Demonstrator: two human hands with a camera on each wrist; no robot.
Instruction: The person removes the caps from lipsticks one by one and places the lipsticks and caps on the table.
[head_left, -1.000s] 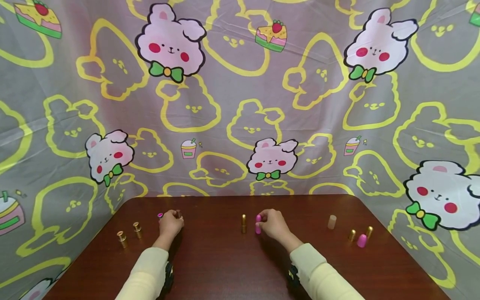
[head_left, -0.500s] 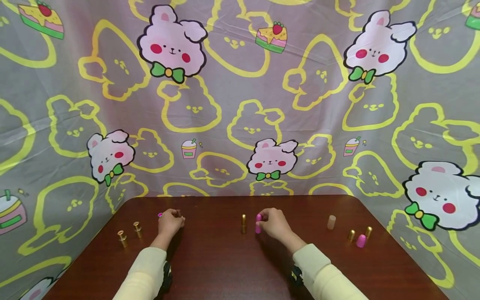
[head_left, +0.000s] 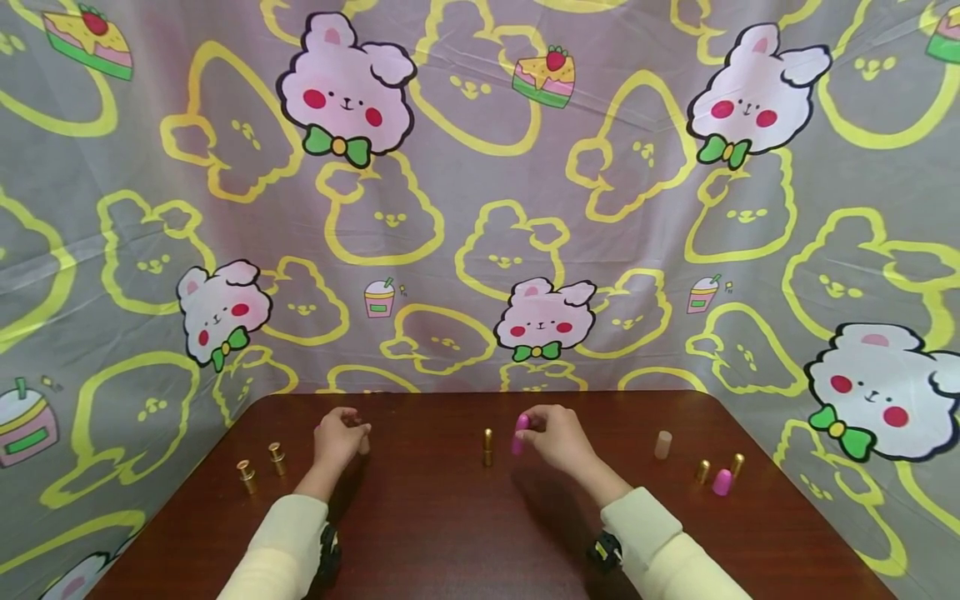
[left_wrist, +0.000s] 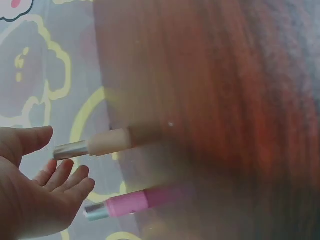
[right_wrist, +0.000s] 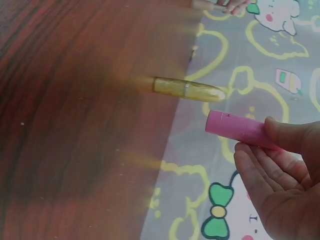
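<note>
My right hand (head_left: 558, 437) pinches a capped pink lipstick (right_wrist: 235, 126) between thumb and fingers, its bottom end off the table. Just left of it a capped gold lipstick (head_left: 487, 447) stands upright. Over at the left, my left hand (head_left: 337, 442) has its thumb and fingers spread about the silver upper part of a beige lipstick tube (left_wrist: 110, 141); it does not appear to grip it. An uncapped pink tube with a silver collar (left_wrist: 127, 202) stands beside that hand in the left wrist view; the hand hides it from the head view.
Two uncapped gold lipstick tubes (head_left: 246, 475) stand at the table's left. Toward the right are a translucent beige cap (head_left: 663, 444), two gold caps (head_left: 703, 472) and a pink cap (head_left: 722, 482). A patterned cloth (head_left: 450, 250) rises behind the brown table (head_left: 450, 533).
My right hand has lifted the pink lipstick off the table. My left hand has shifted slightly upward and left, its fingers looser, and now covers the pink-topped tube in the head view.
</note>
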